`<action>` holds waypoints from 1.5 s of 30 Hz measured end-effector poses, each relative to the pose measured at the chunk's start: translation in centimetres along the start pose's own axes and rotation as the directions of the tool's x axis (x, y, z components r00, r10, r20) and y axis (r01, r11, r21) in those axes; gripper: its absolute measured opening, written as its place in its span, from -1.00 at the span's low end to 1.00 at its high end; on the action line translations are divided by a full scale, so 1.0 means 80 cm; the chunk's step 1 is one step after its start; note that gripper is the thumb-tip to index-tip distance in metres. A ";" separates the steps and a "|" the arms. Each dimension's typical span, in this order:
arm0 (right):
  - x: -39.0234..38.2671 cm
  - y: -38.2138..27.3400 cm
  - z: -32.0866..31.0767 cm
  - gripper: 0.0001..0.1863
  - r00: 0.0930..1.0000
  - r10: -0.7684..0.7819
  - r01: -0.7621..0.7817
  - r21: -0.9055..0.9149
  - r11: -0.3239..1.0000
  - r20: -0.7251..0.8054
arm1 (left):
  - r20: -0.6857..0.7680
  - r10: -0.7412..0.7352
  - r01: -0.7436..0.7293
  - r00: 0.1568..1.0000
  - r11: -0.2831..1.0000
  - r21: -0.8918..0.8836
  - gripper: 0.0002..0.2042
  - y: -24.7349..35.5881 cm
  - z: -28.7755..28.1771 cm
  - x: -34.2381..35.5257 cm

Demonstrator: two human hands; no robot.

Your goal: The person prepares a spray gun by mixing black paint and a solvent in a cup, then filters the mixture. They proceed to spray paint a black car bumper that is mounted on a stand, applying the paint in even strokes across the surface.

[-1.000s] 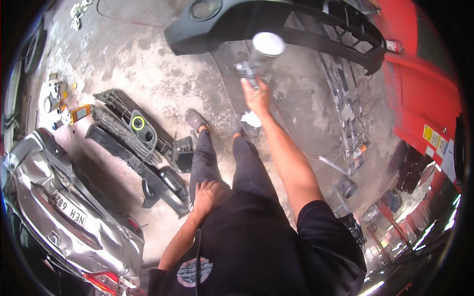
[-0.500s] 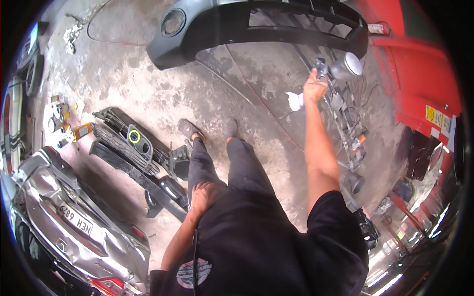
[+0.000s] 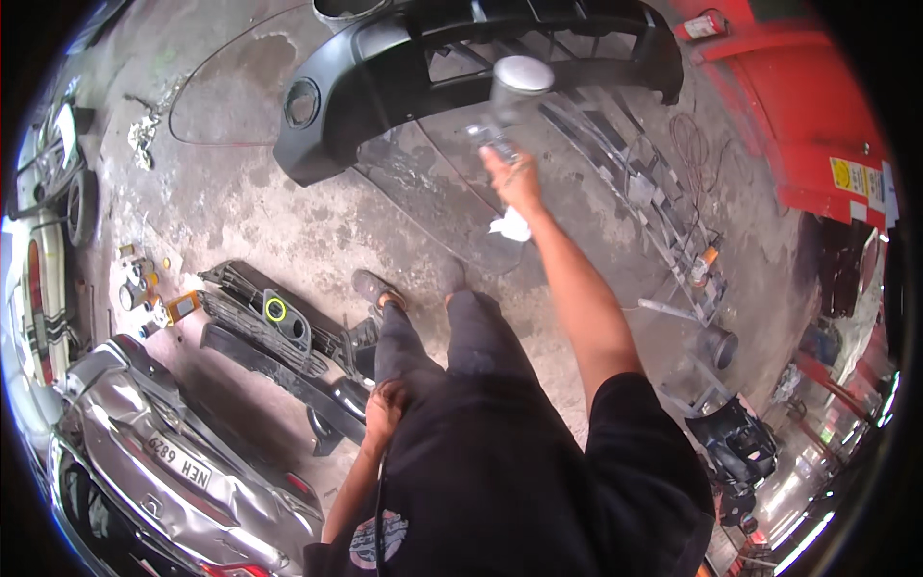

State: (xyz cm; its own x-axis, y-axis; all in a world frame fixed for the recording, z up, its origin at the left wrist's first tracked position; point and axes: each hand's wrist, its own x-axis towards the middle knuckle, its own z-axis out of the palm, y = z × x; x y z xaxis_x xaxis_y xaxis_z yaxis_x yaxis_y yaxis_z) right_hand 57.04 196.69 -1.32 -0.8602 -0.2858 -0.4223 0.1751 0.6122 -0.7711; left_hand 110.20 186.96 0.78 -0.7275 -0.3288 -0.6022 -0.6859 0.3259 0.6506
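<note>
My right hand (image 3: pixel 516 181) is closed around a spray gun (image 3: pixel 492 137) held out in front of me. A round cup with a pale lid (image 3: pixel 522 79) tops the gun, blurred by motion. Beyond it is a black car bumper (image 3: pixel 370 120), curving across the far side; the gun appears in front of its middle, and I cannot tell the gap. Something white and crumpled, like paper or cloth (image 3: pixel 511 225), shows just below my right hand. My left hand (image 3: pixel 386 409) rests against my left thigh, its fingers mostly hidden.
On the left lie a black grille (image 3: pixel 255 313), trim pieces and a dented silver car panel (image 3: pixel 178 471). Cans and small containers (image 3: pixel 137 288) stand behind them. A metal frame (image 3: pixel 625 173) is at right, near a red vehicle panel (image 3: pixel 784 111). A thin hose (image 3: pixel 452 163) crosses the concrete floor.
My right hand has swept the spray gun leftward, from the bumper's right end toward its middle. My left hand stays at my thigh. The whole view has shifted a little.
</note>
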 end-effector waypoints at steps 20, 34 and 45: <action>0.028 -0.035 -0.019 -0.44 0.934 -0.252 0.259 -0.006 0.966 -0.255 | 0.051 -0.181 0.188 0.982 0.940 -0.284 -0.67 0.006 -0.078 0.125; 0.110 -0.011 -0.201 -0.60 0.895 -0.056 0.159 0.200 0.967 -0.442 | 0.068 0.229 -0.234 0.971 0.968 0.086 -0.76 -0.093 -0.131 0.268; 0.242 0.031 -0.452 -0.54 0.537 -0.092 -0.069 -0.153 0.986 -0.839 | 0.020 -0.002 0.008 1.000 0.952 -0.307 -0.74 0.017 0.007 0.325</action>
State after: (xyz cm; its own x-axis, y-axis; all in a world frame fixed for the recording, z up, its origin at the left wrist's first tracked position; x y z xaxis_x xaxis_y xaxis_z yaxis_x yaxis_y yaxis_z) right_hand 23.48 219.33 5.78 -0.8795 0.4086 0.2439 0.1593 0.7358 -0.6582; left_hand 90.36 179.40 -14.25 -0.7261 -0.3114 -0.6130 -0.6534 0.0350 0.7562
